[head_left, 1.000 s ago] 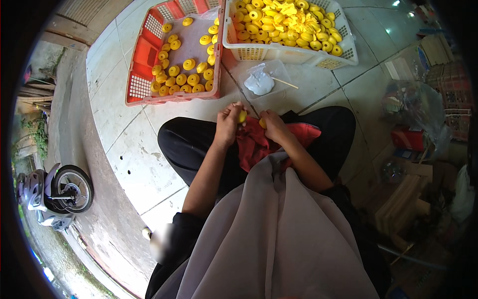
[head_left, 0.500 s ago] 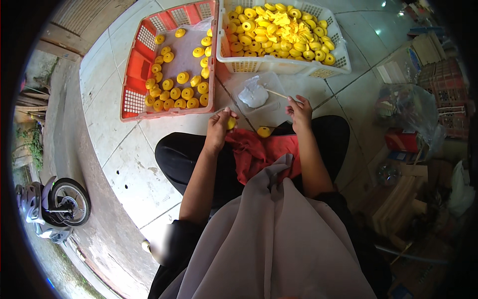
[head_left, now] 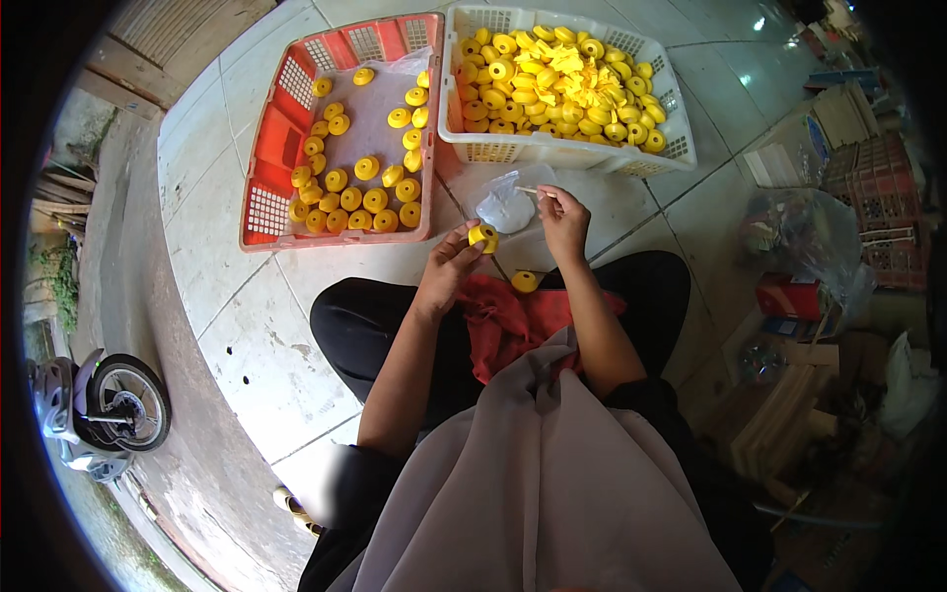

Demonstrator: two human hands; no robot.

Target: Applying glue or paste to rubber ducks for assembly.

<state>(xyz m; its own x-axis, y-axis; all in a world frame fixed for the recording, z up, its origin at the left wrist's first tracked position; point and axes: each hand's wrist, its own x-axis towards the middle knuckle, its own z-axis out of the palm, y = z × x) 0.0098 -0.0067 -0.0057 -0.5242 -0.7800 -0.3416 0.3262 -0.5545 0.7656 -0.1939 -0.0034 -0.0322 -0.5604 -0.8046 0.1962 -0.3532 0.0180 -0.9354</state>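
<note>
My left hand is closed on a round yellow piece with a dark hole in its middle. To the right of it, my right hand pinches a thin pale stick. The stick's far end lies over a clear plastic bag of white stuff, which rests in a shallow clear tub on the floor. Another yellow piece sits by a red cloth on my lap, between my forearms.
A red crate at the left holds several yellow pieces on a sheet. Beside it, a white crate is heaped with more, plus yellow scraps. Boxes and a clear plastic bag crowd the right side. A motorbike stands at the far left.
My left hand has come up and to the right, turning the yellow piece so its hole shows. My right hand has moved left with the stick, toward the bag and the piece.
</note>
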